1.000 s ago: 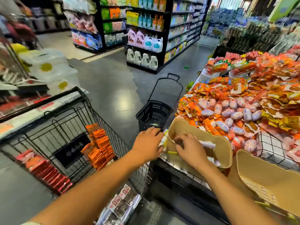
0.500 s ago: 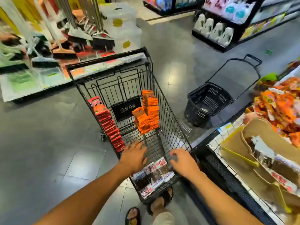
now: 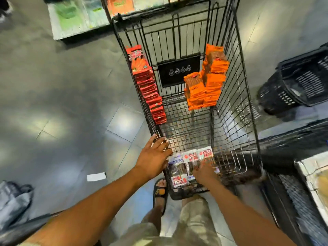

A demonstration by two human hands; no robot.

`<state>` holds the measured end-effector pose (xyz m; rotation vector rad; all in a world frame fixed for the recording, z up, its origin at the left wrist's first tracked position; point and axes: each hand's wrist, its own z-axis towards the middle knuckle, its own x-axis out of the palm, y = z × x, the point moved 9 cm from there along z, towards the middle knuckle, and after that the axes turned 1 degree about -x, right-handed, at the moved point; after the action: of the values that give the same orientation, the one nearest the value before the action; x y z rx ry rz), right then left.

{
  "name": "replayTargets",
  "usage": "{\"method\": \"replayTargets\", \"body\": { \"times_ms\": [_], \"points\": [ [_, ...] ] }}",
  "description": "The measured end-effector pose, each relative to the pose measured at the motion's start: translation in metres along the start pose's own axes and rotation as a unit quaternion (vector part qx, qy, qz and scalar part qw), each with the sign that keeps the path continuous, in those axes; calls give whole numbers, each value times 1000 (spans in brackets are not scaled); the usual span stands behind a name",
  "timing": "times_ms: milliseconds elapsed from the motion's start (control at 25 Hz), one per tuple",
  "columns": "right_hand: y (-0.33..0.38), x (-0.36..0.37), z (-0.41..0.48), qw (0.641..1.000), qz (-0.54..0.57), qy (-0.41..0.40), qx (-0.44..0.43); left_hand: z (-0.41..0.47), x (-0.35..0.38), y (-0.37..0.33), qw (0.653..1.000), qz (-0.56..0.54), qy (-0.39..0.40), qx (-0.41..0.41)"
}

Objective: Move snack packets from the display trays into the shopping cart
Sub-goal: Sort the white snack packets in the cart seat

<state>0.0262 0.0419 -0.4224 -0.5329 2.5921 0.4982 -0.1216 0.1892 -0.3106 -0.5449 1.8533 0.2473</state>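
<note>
Both hands have left the display tray for the cart (image 3: 234, 89), so another batch looks delivered. The left hand (image 3: 153, 157) rests open on the rim; the right hand (image 3: 204, 172) is too blurred to tell its grip. Dark packets (image 3: 182, 165) lie beneath it, lengthwise away from the person, labels foremost.

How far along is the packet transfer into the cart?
Done: the cart holds red packets along its left wall, orange packets stacked on its right. In hand: the right hand is on white packets at the near end, grip blurred; the left hand rests open on the rim. Left: unclear, since the display at the right edge barely shows.
</note>
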Motion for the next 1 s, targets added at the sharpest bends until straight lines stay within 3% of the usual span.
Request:
{"method": "replayTargets", "body": {
  "times_ms": [280,440,560,640,720,800,920,1000],
  "points": [
    [-6,-1,19,998,-22,-51,-11,-1,-1,2,999,18,-26,-10],
    [-6,-5,16,995,53,-88,-17,-2,-4,1,999,14,-28,-16],
    [-5,-7,14,994,90,-65,-25,-1,-5,1,999,15,-28,-16],
    [-9,-13,10,991,127,-36,0,-1,-7,1,999,-16,-28,-15],
    [-3,-36,0,986,164,-28,-17,-1,-18,4,990,-130,-45,-41],
    [15,-56,-18,959,276,7,-56,-3,-32,15,931,-335,-78,-121],
    [70,-60,-62,898,397,137,-135,-6,-20,9,740,-634,20,-223],
    [97,-51,-73,883,401,180,-163,-7,-12,-3,640,-731,66,-227]
  ]
}}
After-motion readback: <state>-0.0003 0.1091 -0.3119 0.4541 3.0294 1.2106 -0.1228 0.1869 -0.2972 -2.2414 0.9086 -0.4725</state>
